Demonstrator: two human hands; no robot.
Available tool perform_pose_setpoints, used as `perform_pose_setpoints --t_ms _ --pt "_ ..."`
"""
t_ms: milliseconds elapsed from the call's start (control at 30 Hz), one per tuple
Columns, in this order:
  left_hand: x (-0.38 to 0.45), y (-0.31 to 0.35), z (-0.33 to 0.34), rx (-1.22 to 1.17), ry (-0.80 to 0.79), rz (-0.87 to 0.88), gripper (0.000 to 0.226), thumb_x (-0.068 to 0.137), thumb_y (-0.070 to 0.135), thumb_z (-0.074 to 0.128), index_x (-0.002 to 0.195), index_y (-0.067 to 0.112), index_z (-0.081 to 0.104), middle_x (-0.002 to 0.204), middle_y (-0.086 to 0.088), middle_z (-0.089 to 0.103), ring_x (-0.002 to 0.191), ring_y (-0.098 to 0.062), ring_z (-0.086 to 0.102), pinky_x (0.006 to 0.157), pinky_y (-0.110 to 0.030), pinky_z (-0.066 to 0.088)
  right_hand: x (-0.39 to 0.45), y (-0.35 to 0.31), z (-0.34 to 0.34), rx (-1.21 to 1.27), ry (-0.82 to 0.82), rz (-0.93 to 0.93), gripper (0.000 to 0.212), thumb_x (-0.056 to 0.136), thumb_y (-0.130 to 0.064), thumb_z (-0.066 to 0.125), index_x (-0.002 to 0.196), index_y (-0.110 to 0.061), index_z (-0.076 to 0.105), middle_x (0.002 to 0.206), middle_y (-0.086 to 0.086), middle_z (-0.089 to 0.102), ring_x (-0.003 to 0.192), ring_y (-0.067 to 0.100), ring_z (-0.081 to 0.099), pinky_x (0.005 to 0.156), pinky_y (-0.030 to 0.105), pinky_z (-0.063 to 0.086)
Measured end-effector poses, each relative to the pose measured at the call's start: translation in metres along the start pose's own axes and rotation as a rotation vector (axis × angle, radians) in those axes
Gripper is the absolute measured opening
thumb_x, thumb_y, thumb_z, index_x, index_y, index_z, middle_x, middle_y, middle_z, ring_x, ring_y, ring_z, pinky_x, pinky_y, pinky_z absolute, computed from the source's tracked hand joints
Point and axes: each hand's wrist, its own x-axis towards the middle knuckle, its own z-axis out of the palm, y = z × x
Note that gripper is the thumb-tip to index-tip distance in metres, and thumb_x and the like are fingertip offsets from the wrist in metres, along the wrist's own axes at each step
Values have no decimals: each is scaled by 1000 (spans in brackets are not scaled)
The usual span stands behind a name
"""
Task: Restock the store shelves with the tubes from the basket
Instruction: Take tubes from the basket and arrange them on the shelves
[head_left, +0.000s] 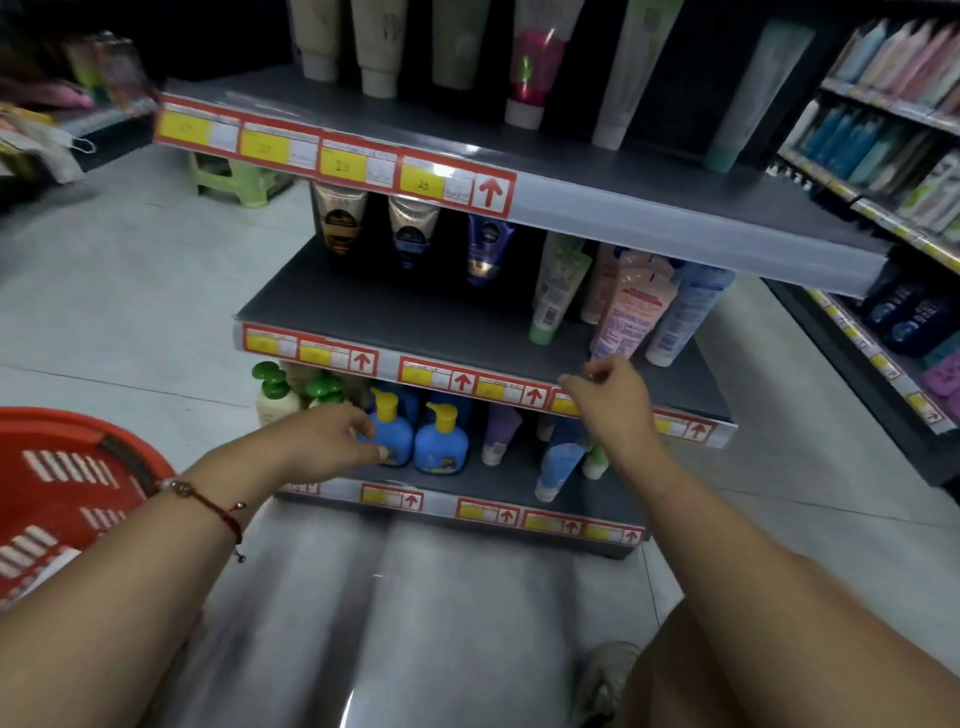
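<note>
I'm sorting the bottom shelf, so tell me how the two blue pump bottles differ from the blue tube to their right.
The blue pump bottles are squat and stand upright; the blue tube is slim and leans, cap down. The bottles carry yellow pump tops, the tube a white cap. The left hand reaches beside the left bottle; nothing touches the tube. Both are blue and share the bottom shelf.

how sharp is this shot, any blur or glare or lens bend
Head view: soft overall, price tags unreadable; motion blur smears the left edge and side shelves; glare spot on the pink tube; wide-angle bend tilts and curves the shelf edges; both hands, left and right, slightly blurred.
</note>
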Motion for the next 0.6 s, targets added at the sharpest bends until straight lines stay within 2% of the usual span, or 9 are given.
perform_pose_setpoints --t_ms 100,233,300,367,467,533,600 --pt "-35 -22 -11 59 -25 -46 46 88 49 64 125 22 61 116 0 64 103 -18 59 82 -25 43 -48 -26 35 -166 -250 -191 33 86 -34 69 114 -17 62 107 2 65 85 20 65 75 30 49" --pt "-103 -64 -32 77 -12 -129 45 91 48 59 125 20 62 127 -3 62 114 -21 58 96 -29 45 -108 -63 83 -313 -511 -363 49 89 -33 68 133 -16 58 131 4 61 118 22 57 95 30 43" --pt "-141 -95 -39 51 35 -160 48 88 52 60 123 20 65 129 -1 64 116 -21 59 100 -31 45 -139 -84 104 -347 -589 -415 50 90 -36 66 136 -18 56 138 3 57 120 21 56 96 29 42" --pt "-181 -126 -45 12 63 -190 44 89 47 60 120 17 67 127 0 65 115 -20 59 102 -32 45 -172 -106 124 -355 -656 -449 49 91 -38 65 136 -20 56 137 2 58 113 18 59 90 27 42" --pt "-235 -168 -56 -63 142 -265 40 92 45 59 122 18 66 121 2 65 112 -19 60 97 -30 45 -215 -142 153 -368 -769 -573 42 91 -34 66 130 -19 61 129 0 64 116 16 59 82 21 39" --pt "-263 -201 -59 -113 210 -304 43 89 52 59 116 20 68 114 2 68 107 -21 63 94 -34 49 -235 -167 177 -410 -869 -665 42 90 -34 66 130 -20 61 129 -1 64 117 15 59 83 19 39" --pt "-283 -242 -56 -105 259 -406 46 90 51 58 116 14 68 116 -4 69 109 -25 63 95 -39 49 -249 -190 204 -486 -943 -753 44 88 -38 66 130 -24 61 130 -3 64 117 15 59 87 22 41"
